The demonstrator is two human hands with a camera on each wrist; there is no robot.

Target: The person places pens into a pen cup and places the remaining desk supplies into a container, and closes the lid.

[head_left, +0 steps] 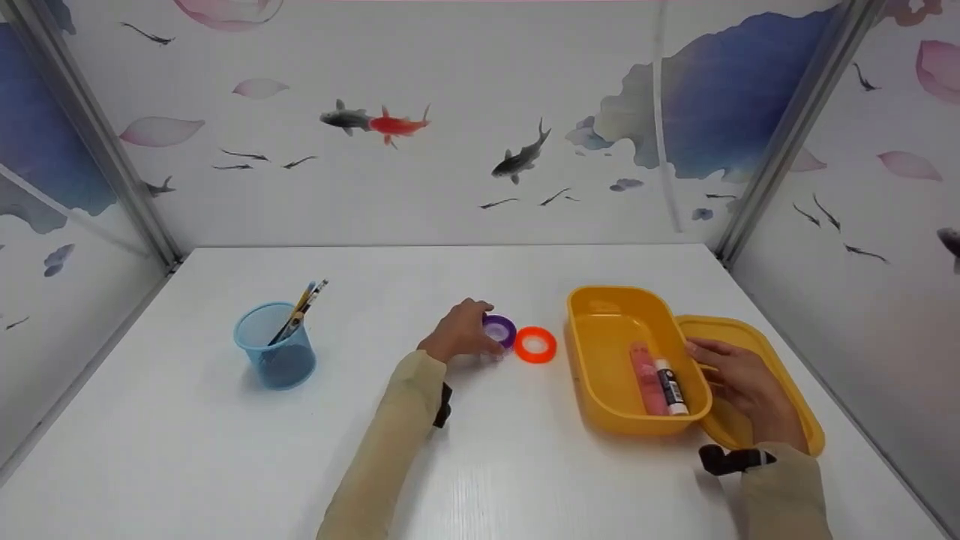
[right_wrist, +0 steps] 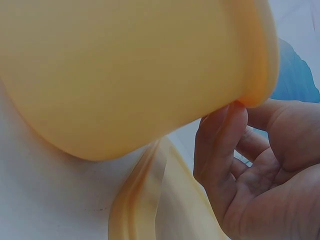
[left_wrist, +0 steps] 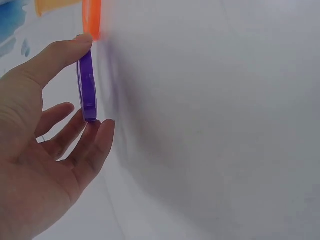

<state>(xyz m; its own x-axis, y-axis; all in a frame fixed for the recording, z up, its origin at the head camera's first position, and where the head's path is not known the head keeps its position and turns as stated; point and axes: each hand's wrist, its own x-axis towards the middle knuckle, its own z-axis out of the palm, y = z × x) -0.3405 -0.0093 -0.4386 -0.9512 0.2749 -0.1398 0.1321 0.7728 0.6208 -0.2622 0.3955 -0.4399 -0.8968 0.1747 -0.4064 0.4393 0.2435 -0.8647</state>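
My left hand (head_left: 466,330) spans a purple tape roll (left_wrist: 88,90), thumb on one edge and fingertips at the opposite edge; the roll is close over the white table. Right beside it lies an orange tape roll (head_left: 519,345). At the right, my right hand (head_left: 750,382) grips the right rim of a yellow plastic box (head_left: 637,426), seen close up in the right wrist view with fingertips under the lip. Inside the box are a pink tube (head_left: 646,379) and a glue stick (head_left: 671,390) with a dark label. The yellow lid (head_left: 724,328) lies partly beneath the right hand.
A light-blue cup (head_left: 281,364) holding several brushes or pencils (head_left: 300,311) stands on the left of the white table (head_left: 187,450). Printed panels with fish and petals (head_left: 450,202) enclose the table at the back and both sides.
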